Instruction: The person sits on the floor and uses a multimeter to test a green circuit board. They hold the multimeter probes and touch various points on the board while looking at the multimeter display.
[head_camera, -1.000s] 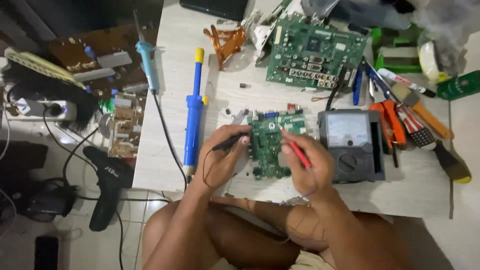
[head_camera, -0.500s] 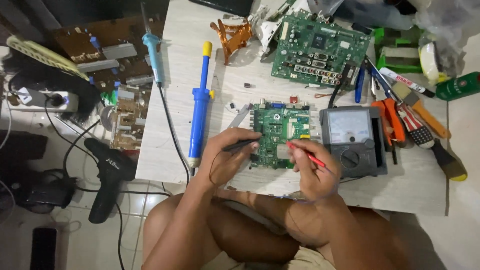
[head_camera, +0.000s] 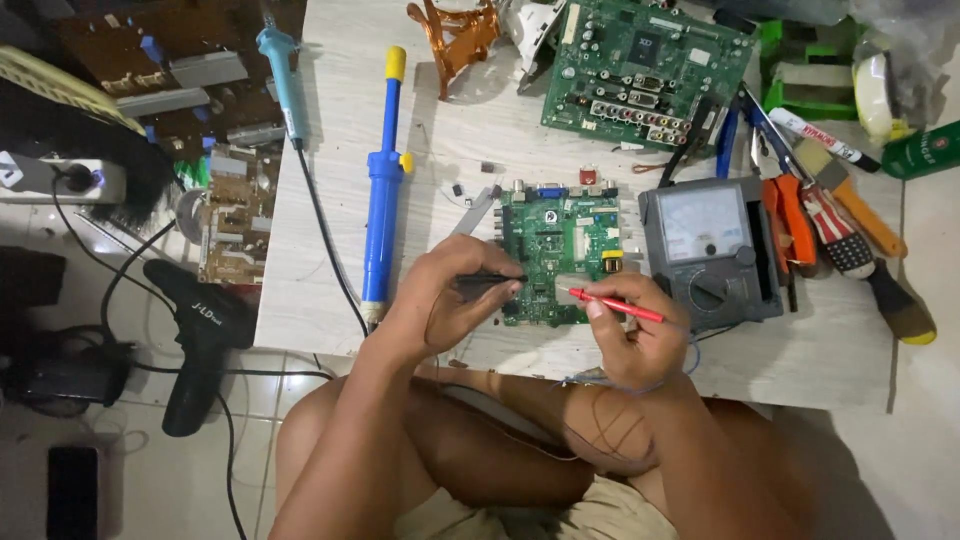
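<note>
Since the earlier frame, the 2 hands are sitting lower on the small green circuit board (head_camera: 558, 252), nearer its bottom edge, and the whole view is shifted so the board lies closer to the middle.

The pale tabletop (head_camera: 330, 200) is carrying everything. The large green circuit board (head_camera: 645, 70) is lying at the far edge, well apart from the hands. The grey analog multimeter (head_camera: 708, 250) is resting just beside the small board on its right. The long blue desoldering pump (head_camera: 382, 190) with a yellow tip is lying to the left of the small board, with the light blue soldering iron (head_camera: 283, 70) farther left. Orange-handled pliers (head_camera: 790, 220) and a red-handled screwdriver (head_camera: 870, 270) are lying right of the meter.

The small green circuit board is lying flat near the front edge of the tabletop, between the pump and the meter, under both probe tips.

The left hand (head_camera: 440, 305) is curling closed around the black probe (head_camera: 490, 282), its tip touching the board's lower left part. The right hand (head_camera: 635, 335) is pinching the red probe (head_camera: 615, 305) between thumb and fingers, the tip pointing left onto the board's lower edge. Thin probe leads are trailing across the right wrist.
</note>
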